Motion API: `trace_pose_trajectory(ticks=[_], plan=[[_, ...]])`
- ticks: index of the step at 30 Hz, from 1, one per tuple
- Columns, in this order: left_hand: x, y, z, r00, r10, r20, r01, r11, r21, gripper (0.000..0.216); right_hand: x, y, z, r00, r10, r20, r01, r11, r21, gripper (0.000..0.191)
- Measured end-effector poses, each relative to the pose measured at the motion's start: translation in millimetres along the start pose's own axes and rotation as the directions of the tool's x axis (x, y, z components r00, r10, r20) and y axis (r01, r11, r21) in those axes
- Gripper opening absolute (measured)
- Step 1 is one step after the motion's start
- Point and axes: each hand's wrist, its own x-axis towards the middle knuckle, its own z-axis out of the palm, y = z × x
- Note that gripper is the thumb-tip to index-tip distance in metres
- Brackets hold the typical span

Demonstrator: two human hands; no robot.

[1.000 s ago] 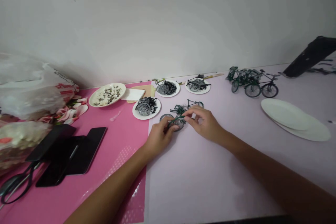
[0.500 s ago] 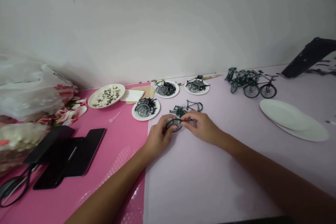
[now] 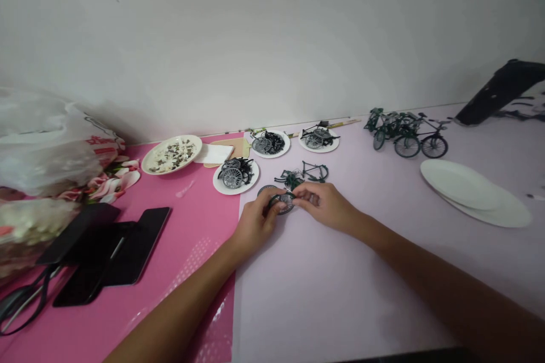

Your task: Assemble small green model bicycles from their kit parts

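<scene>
My left hand [image 3: 258, 218] pinches a small toy bicycle wheel [image 3: 284, 210], with a dark green curved piece that looks like a mudguard along its top. From the other side, my right hand [image 3: 327, 205] has its fingertips closed at the rim of the same wheel. Part of another wheel [image 3: 265, 188] shows behind my left fingers. Just beyond my hands lie dark green bicycle parts [image 3: 292, 180] and a small green bicycle frame [image 3: 315, 170]. My fingers cover some of the held parts.
White plates [image 3: 221, 185] of wheels and black parts stand behind my hands. Finished-looking toy bicycles [image 3: 407, 146] stand at back right, near stacked white plates [image 3: 517, 216]. At left are a bowl [image 3: 196, 150] of small pieces, phones [image 3: 140, 247] and plastic bags [image 3: 38, 130].
My hands stay nearly in place. The green curved piece and wheel have tilted slightly, and a second wheel behind my left fingers now shows more. The view has shifted a little.
</scene>
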Motion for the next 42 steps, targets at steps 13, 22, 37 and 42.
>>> trace_pose_trajectory(ticks=[13, 22, 37, 42], plan=[[-2, 6, 1, 0.993, -0.067, -0.098, 0.074, 0.995, 0.065, 0.029, -6, -6, 3, 0.987, 0.005, 0.158, 0.006, 0.998, -0.064, 0.024], [-3, 4, 3, 1.0, 0.012, 0.027, -0.017, 0.983, 0.185, 0.063, -9, -12, 1, 0.982, 0.036, 0.184, -0.021, 0.997, -0.079, 0.026], [0, 0, 9, 0.986, 0.132, 0.106, -0.148, 0.977, 0.155, 0.054, -12, -3, 6, 0.982, -0.005, 0.19, 0.036, 0.987, -0.159, 0.034], [-1, 0, 12, 0.987, 0.116, 0.108, -0.133, 0.977, 0.166, 0.059, -13, -1, 6, 0.983, 0.009, 0.186, 0.021, 0.988, -0.156, 0.036]])
